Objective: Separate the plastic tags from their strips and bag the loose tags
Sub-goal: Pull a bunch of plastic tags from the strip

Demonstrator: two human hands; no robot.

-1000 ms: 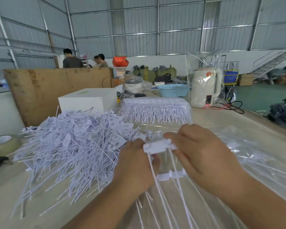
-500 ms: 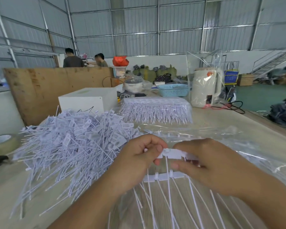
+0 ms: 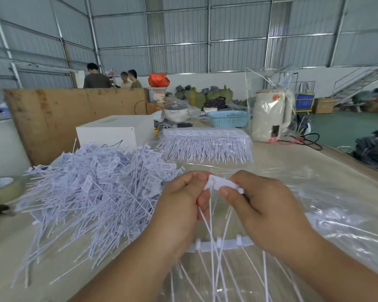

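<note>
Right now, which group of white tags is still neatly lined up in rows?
The far stack, beside the white box; its tags hang parallel like a comb. The near pile, left of the hands, is loose and tangled.

So the loose tag pile (image 3: 92, 190) is the anchor here, sitting on the table (image 3: 15, 253). Tape roll (image 3: 2, 188) is off to its left, box (image 3: 116, 131) right behind it. Bundle of uncut strips (image 3: 207, 147) is behind and to the right. Both hands (image 3: 179, 205) (image 3: 268, 212) are just right of the pile, over the plastic bag (image 3: 336, 214).
</note>
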